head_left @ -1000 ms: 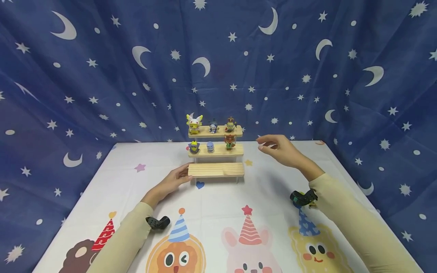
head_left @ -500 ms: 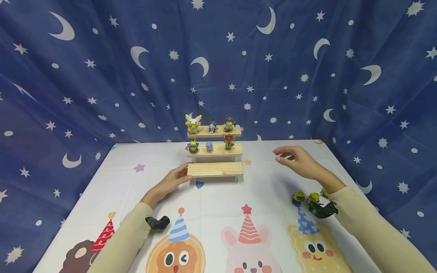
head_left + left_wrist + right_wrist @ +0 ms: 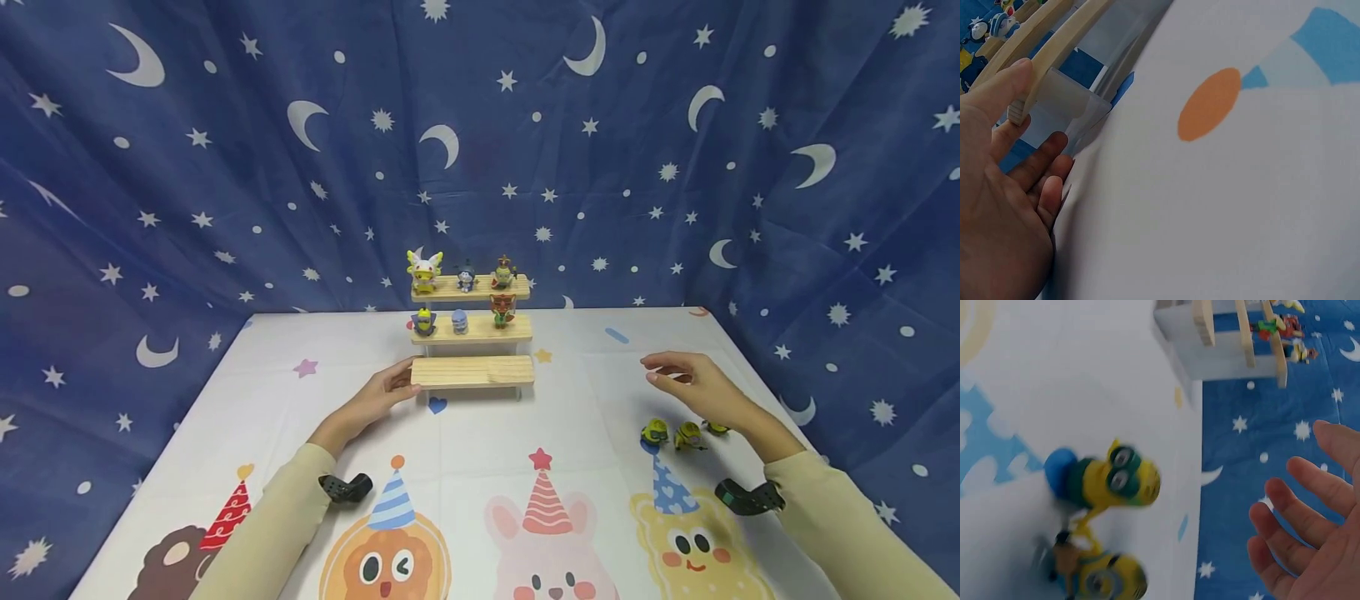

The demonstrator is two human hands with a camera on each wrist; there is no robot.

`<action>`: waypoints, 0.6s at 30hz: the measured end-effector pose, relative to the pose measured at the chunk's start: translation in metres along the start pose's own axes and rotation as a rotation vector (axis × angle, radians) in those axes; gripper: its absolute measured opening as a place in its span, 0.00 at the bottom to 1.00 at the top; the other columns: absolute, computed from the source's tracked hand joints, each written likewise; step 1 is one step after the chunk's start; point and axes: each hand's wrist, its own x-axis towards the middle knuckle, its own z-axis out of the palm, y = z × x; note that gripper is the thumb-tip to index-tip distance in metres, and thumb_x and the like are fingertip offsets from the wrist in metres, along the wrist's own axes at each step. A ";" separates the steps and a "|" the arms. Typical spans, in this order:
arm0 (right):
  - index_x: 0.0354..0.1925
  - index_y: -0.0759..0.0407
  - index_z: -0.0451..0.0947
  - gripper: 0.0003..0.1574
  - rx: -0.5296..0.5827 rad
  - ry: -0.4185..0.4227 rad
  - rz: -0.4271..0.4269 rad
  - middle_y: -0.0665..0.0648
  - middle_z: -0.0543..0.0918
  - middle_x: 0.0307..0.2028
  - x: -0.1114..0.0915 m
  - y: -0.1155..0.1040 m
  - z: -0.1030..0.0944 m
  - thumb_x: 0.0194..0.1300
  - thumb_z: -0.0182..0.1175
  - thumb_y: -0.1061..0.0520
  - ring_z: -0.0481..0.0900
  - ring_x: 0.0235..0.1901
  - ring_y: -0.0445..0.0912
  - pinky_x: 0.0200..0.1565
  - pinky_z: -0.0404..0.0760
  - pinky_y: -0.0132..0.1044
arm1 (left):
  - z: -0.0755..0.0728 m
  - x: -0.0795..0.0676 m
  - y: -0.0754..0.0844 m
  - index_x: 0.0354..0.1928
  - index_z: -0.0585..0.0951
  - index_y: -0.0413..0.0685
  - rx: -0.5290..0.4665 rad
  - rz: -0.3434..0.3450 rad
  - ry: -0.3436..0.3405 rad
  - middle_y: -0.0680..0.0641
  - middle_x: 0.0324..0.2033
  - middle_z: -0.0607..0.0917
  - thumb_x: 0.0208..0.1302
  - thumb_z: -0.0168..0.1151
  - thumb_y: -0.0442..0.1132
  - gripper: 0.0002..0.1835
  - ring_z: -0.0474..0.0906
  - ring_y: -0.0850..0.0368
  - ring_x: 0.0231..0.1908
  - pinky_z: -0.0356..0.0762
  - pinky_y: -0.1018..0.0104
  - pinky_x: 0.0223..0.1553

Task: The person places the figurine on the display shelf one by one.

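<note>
My left hand [image 3: 375, 402] pinches the left end of the lowest step of a three-tier wooden display stand [image 3: 474, 373]; in the left wrist view the thumb lies on the board [image 3: 1040, 69] and a fingertip touches its end. Loosely bent and holding nothing, my right hand [image 3: 701, 387] hovers above and behind several yellow minion figurines on the table's right side. Among them are a goggled minion figurine [image 3: 655, 432], another minion figurine [image 3: 687, 436] beside it, and a third minion figurine [image 3: 716, 427] partly covered by the right forearm.
Small figures stand on the two upper tiers, among them a white-eared yellow figure [image 3: 424, 272], a blue figure [image 3: 460, 322] and a fox figure [image 3: 502, 310]. A white tablecloth [image 3: 585, 467] with party animals covers the table. A blue starry curtain [image 3: 480, 125] hangs behind.
My right hand has moved right and toward me, away from the stand, uncovering the minion figurines. The left hand keeps its hold on the stand.
</note>
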 end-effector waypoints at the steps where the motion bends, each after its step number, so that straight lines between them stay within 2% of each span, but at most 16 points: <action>1: 0.58 0.67 0.80 0.20 0.005 0.005 0.005 0.67 0.85 0.54 -0.003 0.003 -0.001 0.74 0.60 0.57 0.80 0.46 0.31 0.45 0.82 0.31 | 0.000 0.000 0.000 0.81 0.51 0.49 -0.001 -0.003 0.001 0.37 0.75 0.66 0.74 0.60 0.50 0.42 0.65 0.39 0.73 0.61 0.42 0.75; 5: 0.60 0.68 0.79 0.21 0.004 0.007 0.044 0.68 0.84 0.55 -0.012 0.015 -0.008 0.74 0.59 0.57 0.74 0.46 0.21 0.45 0.80 0.27 | -0.001 0.000 -0.003 0.81 0.51 0.48 -0.001 -0.002 0.004 0.37 0.74 0.66 0.74 0.59 0.49 0.42 0.65 0.39 0.73 0.62 0.42 0.75; 11: 0.61 0.68 0.77 0.23 -0.033 0.013 0.118 0.71 0.83 0.56 -0.026 0.034 -0.020 0.75 0.58 0.54 0.74 0.42 0.21 0.41 0.80 0.25 | 0.000 0.000 -0.003 0.81 0.50 0.46 0.011 0.020 -0.002 0.35 0.74 0.66 0.75 0.58 0.48 0.41 0.66 0.38 0.72 0.63 0.42 0.74; 18: 0.59 0.70 0.78 0.23 -0.068 0.014 0.150 0.73 0.84 0.53 -0.043 0.053 -0.031 0.74 0.59 0.55 0.72 0.40 0.19 0.36 0.81 0.27 | 0.001 0.000 0.000 0.81 0.51 0.49 0.010 -0.008 0.009 0.37 0.74 0.66 0.74 0.60 0.50 0.42 0.65 0.40 0.72 0.62 0.43 0.75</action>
